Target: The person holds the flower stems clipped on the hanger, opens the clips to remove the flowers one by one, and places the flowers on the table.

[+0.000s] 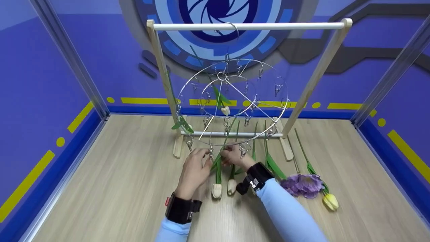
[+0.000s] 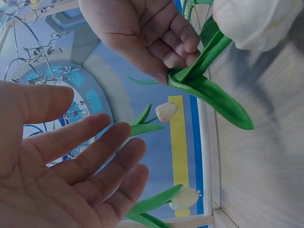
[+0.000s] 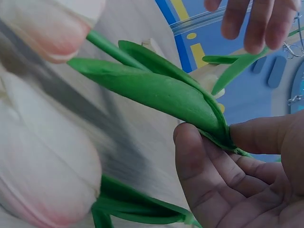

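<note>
Between thumb and fingers, the right hand (image 1: 236,156) pinches the green stem and leaves (image 3: 161,92) of a white tulip (image 1: 217,191), whose bloom points down toward the viewer. In the left wrist view the same hand (image 2: 152,38) holds the leaves (image 2: 213,90). The left hand (image 1: 195,169) is beside it with fingers spread and nothing in them (image 2: 90,166). Above both hands is a round metal hanger (image 1: 235,84) with clips. A second white tulip (image 1: 232,187) lies close to the right wrist. Two white tulips hang from the hanger, one at its middle (image 1: 225,110), one at its left (image 1: 184,125).
A wooden rack (image 1: 306,84) with a white top bar (image 1: 285,26) carries the hanger. Right of the right hand, a purple flower (image 1: 304,185) and a yellow tulip (image 1: 331,202) lie on the wooden table (image 1: 111,188), with more green stems near the rack's base. Patterned walls surround the table.
</note>
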